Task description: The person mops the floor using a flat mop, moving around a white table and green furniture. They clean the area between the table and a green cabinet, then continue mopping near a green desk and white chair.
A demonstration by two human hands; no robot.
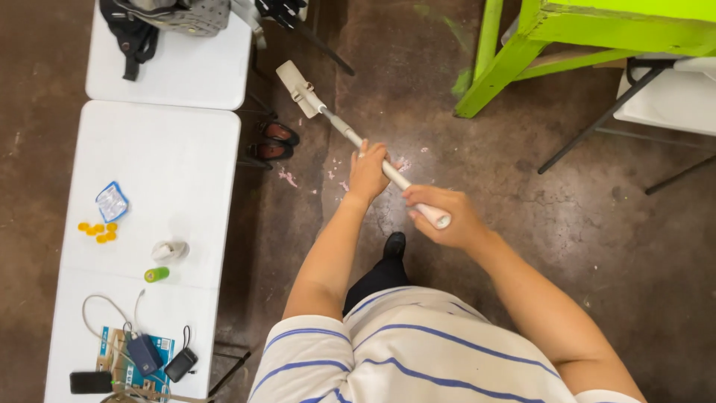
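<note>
Within both hands' fingers [371, 158], mop handle [373, 153]

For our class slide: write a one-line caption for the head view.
Both hands, left and right, grip a white mop.

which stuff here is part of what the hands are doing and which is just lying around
In use:
- white mop handle, gripped by left hand and right hand
- flat mop head
- pale scraps on floor

Lying about:
- white tables
- yellow pieces
- green tube
- black bag
- shoes
- green frame

Workshop-type space: stained concrete floor [582, 224], white folding tables [171, 172], and a paint-marked green wooden frame [522, 52].
</note>
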